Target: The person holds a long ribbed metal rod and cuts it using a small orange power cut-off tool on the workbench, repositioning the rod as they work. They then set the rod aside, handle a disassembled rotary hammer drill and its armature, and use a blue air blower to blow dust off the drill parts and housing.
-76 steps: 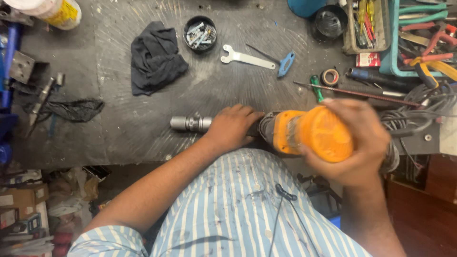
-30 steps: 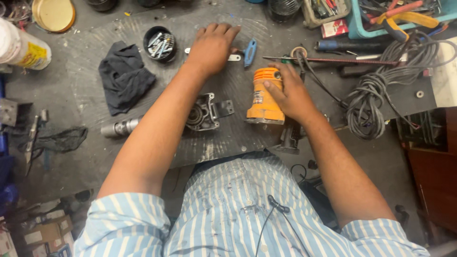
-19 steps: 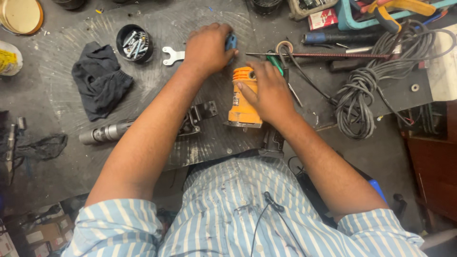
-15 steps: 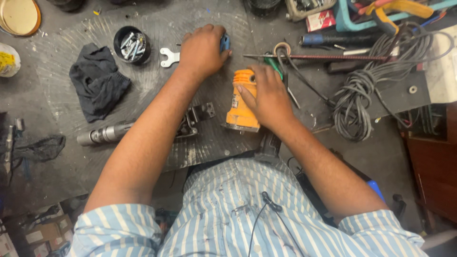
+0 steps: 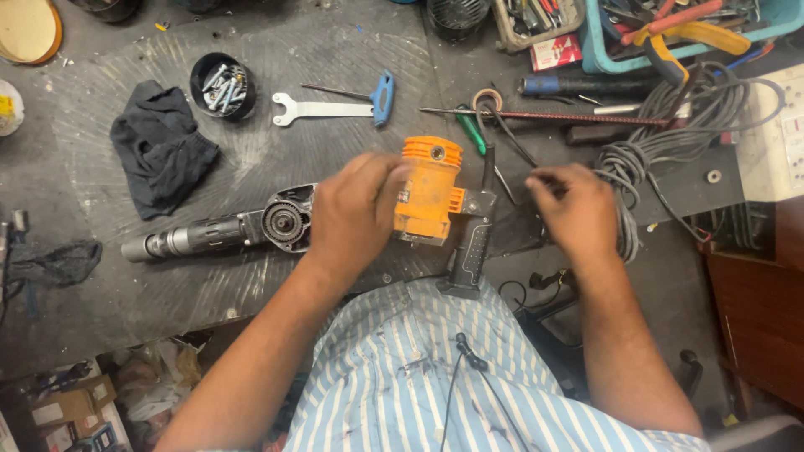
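Note:
An orange motor housing (image 5: 429,191) with a black pistol handle (image 5: 471,255) lies on the dark bench in front of me. My left hand (image 5: 356,213) grips its left side. Just to the left lies the grey gear housing with its chuck (image 5: 222,234), open end toward my hand. My right hand (image 5: 578,211) sits to the right of the housing, by the cable coil, with its fingers pinched on a thin dark tool (image 5: 536,178) whose kind I cannot make out.
A black rag (image 5: 159,159), a black cup of screws (image 5: 222,84), a flat wrench (image 5: 322,109) and a blue T-handle key (image 5: 381,96) lie further back. A green screwdriver (image 5: 469,134), a threaded rod (image 5: 578,119), a cable coil (image 5: 670,142) and a teal tool tray (image 5: 599,50) crowd the right.
My left hand has come back from the wrench and blue key onto the orange housing. My right hand has let go of the housing and moved right toward the cable.

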